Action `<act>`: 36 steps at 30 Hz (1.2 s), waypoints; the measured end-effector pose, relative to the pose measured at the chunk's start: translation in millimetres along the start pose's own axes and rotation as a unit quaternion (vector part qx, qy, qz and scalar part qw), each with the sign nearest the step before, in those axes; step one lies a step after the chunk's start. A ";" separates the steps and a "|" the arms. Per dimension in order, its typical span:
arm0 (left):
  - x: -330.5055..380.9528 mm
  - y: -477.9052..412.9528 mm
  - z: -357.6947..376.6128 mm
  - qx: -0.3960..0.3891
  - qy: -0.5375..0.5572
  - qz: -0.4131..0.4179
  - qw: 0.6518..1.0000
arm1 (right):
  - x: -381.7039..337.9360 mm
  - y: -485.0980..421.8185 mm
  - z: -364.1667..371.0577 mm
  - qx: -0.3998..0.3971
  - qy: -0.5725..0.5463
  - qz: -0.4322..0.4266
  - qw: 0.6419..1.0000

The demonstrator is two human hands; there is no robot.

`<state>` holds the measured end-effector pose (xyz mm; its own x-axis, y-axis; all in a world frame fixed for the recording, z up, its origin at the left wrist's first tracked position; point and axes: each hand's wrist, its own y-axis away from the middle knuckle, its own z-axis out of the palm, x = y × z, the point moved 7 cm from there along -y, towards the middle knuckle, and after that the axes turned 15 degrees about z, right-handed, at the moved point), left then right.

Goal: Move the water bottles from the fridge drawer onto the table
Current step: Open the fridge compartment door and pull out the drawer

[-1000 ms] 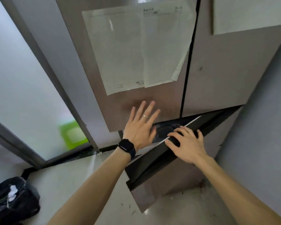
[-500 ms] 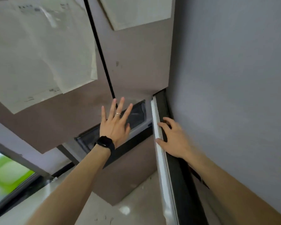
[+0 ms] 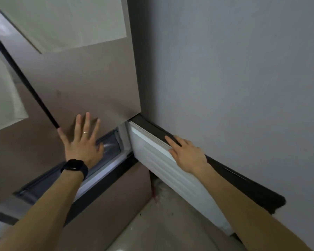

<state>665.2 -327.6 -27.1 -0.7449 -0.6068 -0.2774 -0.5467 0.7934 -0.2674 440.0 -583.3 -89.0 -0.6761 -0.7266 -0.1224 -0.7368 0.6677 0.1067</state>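
At one open fridge door (image 3: 161, 165), left hand (image 3: 82, 144) fingers spread, right hand (image 3: 188, 156) fingers flat

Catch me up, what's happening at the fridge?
A person has the fridge's lower door open against the wall, with the right hand resting flat on its top edge. The left hand, fingers spread, is held in front of the upper door, above the drawer just inside. No water bottles are in view.
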 end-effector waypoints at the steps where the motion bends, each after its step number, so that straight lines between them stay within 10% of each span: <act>1: -1.2 -0.3 2.6 0.002 -0.011 -0.001 1.000 | 5.6 -5.5 -0.5 0.007 0.008 -0.002 1.000; 15: 9.8 -6.5 11.1 0.069 -0.044 -0.030 0.996 | 36.0 -41.6 -2.1 0.154 0.016 0.072 0.985; 36: -1.0 21.1 -12.0 0.076 -0.071 -0.021 0.994 | 11.8 -33.5 -3.5 0.245 -0.079 -0.054 0.965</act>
<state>649.9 -309.7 -21.4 -0.6551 -0.6489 -0.3870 -0.5046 0.7570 -0.4151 456.8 -614.8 -90.6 -0.5587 -0.7878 -0.2591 -0.6864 0.6146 -0.3887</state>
